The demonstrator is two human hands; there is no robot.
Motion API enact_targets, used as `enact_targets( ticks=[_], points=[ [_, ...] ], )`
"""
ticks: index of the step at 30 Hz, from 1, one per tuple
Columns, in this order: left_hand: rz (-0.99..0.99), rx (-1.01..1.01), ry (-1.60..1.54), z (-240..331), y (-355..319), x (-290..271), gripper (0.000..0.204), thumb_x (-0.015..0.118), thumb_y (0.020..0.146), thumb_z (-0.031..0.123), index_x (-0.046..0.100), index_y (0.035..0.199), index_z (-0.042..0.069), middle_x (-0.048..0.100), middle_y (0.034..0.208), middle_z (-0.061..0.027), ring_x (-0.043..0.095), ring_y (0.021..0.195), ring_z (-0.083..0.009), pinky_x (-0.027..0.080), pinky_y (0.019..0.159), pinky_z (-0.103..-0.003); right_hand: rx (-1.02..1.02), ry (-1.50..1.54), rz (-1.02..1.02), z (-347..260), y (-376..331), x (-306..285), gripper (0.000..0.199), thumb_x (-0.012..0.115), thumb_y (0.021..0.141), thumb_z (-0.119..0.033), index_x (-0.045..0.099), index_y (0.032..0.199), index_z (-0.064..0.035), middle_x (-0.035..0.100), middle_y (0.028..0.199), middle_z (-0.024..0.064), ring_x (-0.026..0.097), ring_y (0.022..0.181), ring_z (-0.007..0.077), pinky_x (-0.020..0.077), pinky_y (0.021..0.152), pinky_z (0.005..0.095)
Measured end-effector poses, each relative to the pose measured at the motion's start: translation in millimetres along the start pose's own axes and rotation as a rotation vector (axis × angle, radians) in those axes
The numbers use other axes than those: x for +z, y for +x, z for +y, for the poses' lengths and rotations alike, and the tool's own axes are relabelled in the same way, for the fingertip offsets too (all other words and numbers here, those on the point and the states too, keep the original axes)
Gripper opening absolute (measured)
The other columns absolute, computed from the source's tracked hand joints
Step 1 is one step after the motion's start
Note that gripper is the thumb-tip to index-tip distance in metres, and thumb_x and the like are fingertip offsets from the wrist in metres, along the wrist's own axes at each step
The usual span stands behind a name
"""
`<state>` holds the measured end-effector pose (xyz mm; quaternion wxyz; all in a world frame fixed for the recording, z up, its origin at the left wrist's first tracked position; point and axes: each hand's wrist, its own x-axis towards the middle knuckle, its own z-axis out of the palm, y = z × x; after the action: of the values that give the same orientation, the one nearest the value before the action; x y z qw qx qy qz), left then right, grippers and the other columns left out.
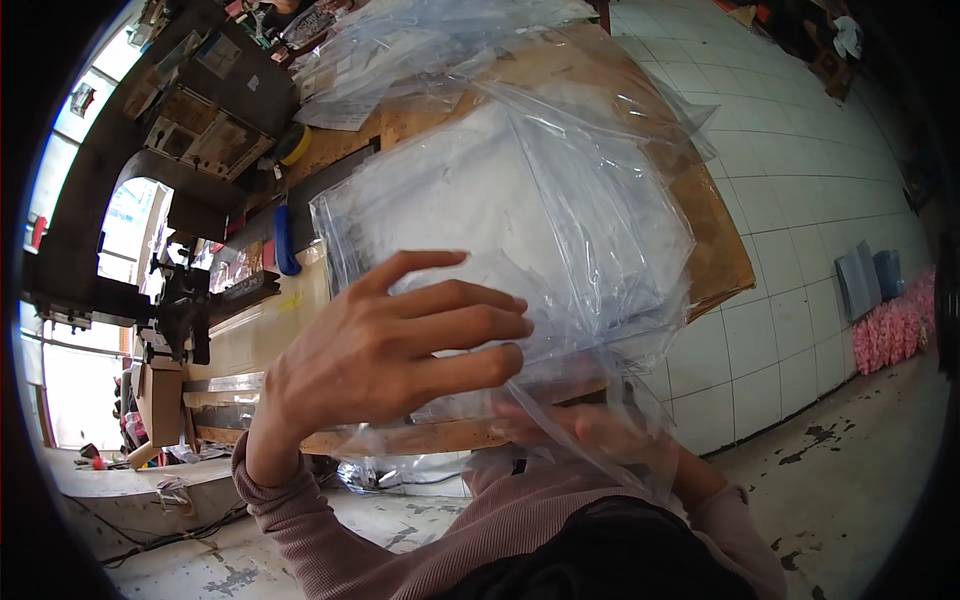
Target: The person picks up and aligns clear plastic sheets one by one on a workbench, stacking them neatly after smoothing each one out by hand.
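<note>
A stack of clear plastic sheets or bags lies on the table in front of me, its layers wrinkled and overlapping. Over its near left part is my left hand, palm down with fingers apart and nothing gripped. My right hand is at the near edge of the table, right of the left hand. A loose clear plastic sheet hangs over it, and I see the hand through that film. Its fingers point left but are blurred, so whether they pinch the sheet cannot be told.
Brown cardboard sticks out right of the stack. More clear plastic is heaped at the far end. On the left are a blue-handled tool, a yellow tape roll and a dark machine. Pink bundles sit on the tiled floor.
</note>
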<state>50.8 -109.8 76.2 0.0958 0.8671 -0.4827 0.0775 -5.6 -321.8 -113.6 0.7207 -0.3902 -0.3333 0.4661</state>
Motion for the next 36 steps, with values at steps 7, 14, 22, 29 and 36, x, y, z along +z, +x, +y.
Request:
enact_targets(
  ticks=[7,14,22,29,36],
  points=[
    [-0.004,0.181,-0.244,-25,11,0,0.022,0.070,0.065,0.023,0.058,0.080,0.012,0.063,0.082,-0.0029,0.062,0.078,-0.0180,0.043,0.082,-0.043,0.577,-0.399,0.244,-10,-113,-14,0.042,0.039,0.091,-0.037,0.049,0.119,-0.0075,0.050,0.121,0.0109,0.044,0.114,0.0248,0.0327,0.095,0.0333],
    [-0.089,0.145,-0.496,-37,22,-1,0.027,0.076,0.062,0.036,0.070,0.078,0.015,0.059,0.072,-0.0021,0.058,0.083,-0.0210,0.029,0.094,-0.051,-0.179,-0.917,1.137,-84,-106,-3,0.036,0.042,0.090,-0.029,0.061,0.091,0.0022,0.060,0.095,0.0167,0.057,0.091,0.0247,0.0427,0.085,0.0381],
    [-0.122,0.264,-0.641,-31,22,0,0.018,0.068,0.071,0.033,0.069,0.073,0.015,0.066,0.088,-0.0019,0.059,0.096,-0.0265,0.024,0.097,-0.055,-0.193,-1.273,0.279,-77,-10,12,0.090,0.019,0.076,-0.072,0.034,0.132,-0.0035,0.031,0.138,0.0150,0.022,0.132,0.0265,0.0049,0.105,0.0514],
    [-0.064,0.247,-0.591,-24,11,3,0.014,0.073,0.067,0.031,0.070,0.072,0.018,0.059,0.075,0.0061,0.059,0.075,-0.0094,0.033,0.087,-0.045,-0.243,-1.172,0.327,-109,-1,6,0.060,0.037,0.087,-0.051,0.043,0.126,-0.0062,0.040,0.131,0.0137,0.042,0.119,0.0266,0.0296,0.097,0.0426],
    [0.088,0.282,-0.565,-12,19,8,0.015,0.073,0.060,0.022,0.064,0.070,0.016,0.048,0.069,0.0090,0.052,0.069,-0.0108,0.036,0.080,-0.040,-0.281,-0.581,0.548,-122,57,-13,0.031,0.053,0.088,-0.029,0.055,0.102,-0.0022,0.061,0.085,0.0081,0.059,0.080,0.0148,0.0431,0.062,0.0264]
  ],
)
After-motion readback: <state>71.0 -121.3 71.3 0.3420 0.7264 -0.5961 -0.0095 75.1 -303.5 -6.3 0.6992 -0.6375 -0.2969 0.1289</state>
